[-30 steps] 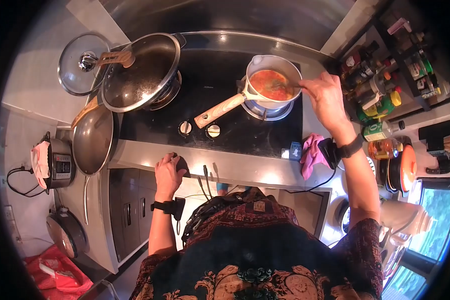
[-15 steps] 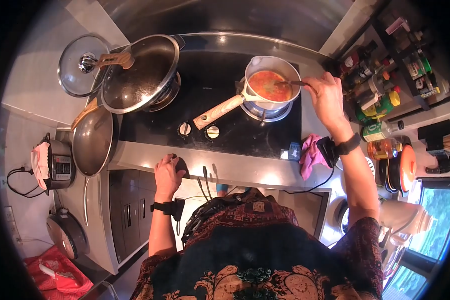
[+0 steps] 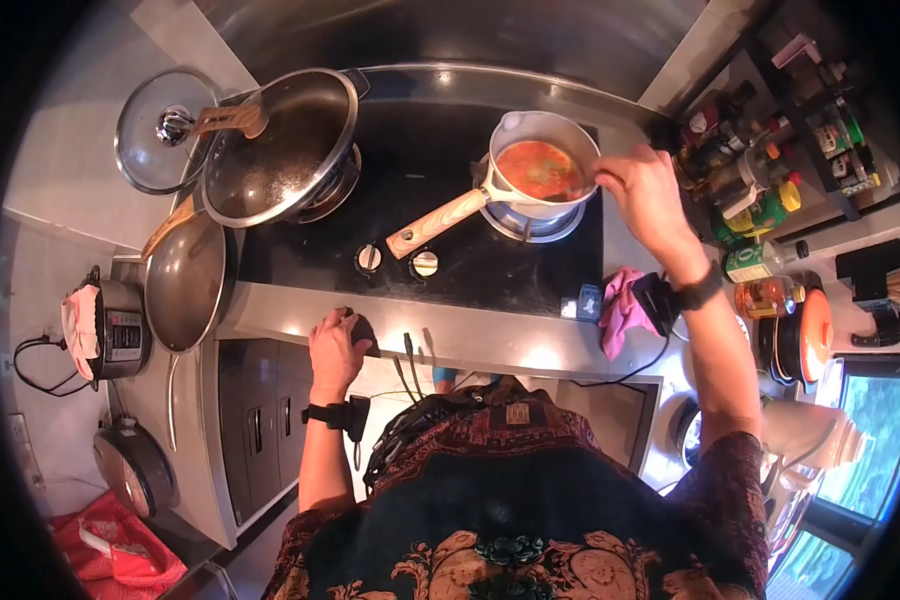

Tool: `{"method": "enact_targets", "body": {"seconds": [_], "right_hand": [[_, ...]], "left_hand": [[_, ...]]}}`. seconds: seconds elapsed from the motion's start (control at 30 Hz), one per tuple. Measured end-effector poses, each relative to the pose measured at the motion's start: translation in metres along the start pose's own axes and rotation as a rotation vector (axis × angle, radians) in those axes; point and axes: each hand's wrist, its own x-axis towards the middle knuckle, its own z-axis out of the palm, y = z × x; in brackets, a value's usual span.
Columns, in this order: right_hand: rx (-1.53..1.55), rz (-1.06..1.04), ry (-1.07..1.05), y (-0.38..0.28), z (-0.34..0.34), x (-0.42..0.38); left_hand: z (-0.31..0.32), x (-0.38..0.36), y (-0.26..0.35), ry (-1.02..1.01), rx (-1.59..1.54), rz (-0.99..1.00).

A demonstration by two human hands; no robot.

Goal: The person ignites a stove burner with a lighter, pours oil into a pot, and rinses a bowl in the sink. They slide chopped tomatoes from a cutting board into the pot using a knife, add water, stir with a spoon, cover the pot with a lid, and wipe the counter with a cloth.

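A white saucepan (image 3: pixel 500 150) with a pale wooden handle stands on the right burner, holding orange-red soup (image 3: pixel 538 170) with yellowish-green bits. My right hand (image 3: pixel 650 205) is at the pan's right rim, fingers pinched on a dark spoon (image 3: pixel 582 188). Most of that spoon is hidden by the hand and the rim; its lower end dips into the soup. My left hand (image 3: pixel 336 355) rests on the counter's front edge, left of the knobs, its fingers loosely bent and holding nothing I can see.
A lidded wok (image 3: pixel 280 150) sits on the left burner, beside a glass lid (image 3: pixel 150 130) and a frying pan (image 3: pixel 185 285). A pink cloth (image 3: pixel 623 310) lies right of the black cooktop (image 3: pixel 415 190). Bottles (image 3: pixel 755 260) and jars line the right side.
My right hand has turned and shifted slightly, bringing the spoon from across the soup to the pan's right side, where less of it shows. My left hand stays in place.
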Motion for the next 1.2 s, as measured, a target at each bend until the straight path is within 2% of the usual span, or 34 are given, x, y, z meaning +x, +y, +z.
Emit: {"method": "enact_targets", "body": {"seconds": [0.1, 0.13, 0.23, 0.33, 0.43, 0.53, 0.63, 0.77, 0.87, 0.97, 1.0, 1.1, 1.2], "right_hand": [[-0.049, 0.022, 0.157, -0.001, 0.019, 0.010], [-0.028, 0.050, 0.152, -0.004, 0.017, 0.012], [0.034, -0.052, 0.145, -0.005, 0.026, 0.017], [0.040, -0.249, 0.174, 0.001, 0.049, 0.025], [-0.131, -0.188, 0.060, 0.015, 0.050, 0.029], [-0.200, -0.070, -0.007, 0.020, 0.024, 0.016], [-0.083, 0.021, -0.080, 0.002, -0.013, 0.002], [0.025, 0.128, -0.090, 0.001, -0.025, -0.007], [0.017, 0.076, -0.099, 0.008, -0.008, -0.009], [-0.047, 0.163, 0.049, 0.010, 0.015, 0.001], [-0.026, 0.123, 0.171, 0.016, 0.026, 0.005], [0.011, 0.182, 0.209, 0.016, 0.049, 0.016], [0.130, 0.142, 0.110, 0.008, 0.051, 0.017]], "left_hand": [[0.002, 0.000, -0.004, -0.042, -0.003, -0.038], [0.004, -0.001, -0.006, -0.037, -0.006, -0.033], [0.003, -0.001, -0.004, 0.005, 0.001, 0.001], [0.002, 0.000, -0.001, 0.014, 0.002, 0.012], [0.003, -0.001, -0.005, -0.024, -0.001, -0.014], [0.007, -0.001, -0.009, -0.033, -0.006, -0.025], [0.006, -0.002, -0.006, -0.030, -0.006, -0.031], [0.006, -0.001, -0.006, -0.034, 0.001, -0.036], [0.005, 0.000, -0.006, -0.036, 0.011, -0.025], [0.003, 0.000, -0.006, -0.051, -0.003, -0.019], [0.003, 0.000, -0.007, -0.043, -0.002, -0.015], [0.006, -0.002, -0.008, -0.011, 0.003, 0.008], [0.005, -0.002, -0.006, 0.028, 0.019, 0.038]]}}
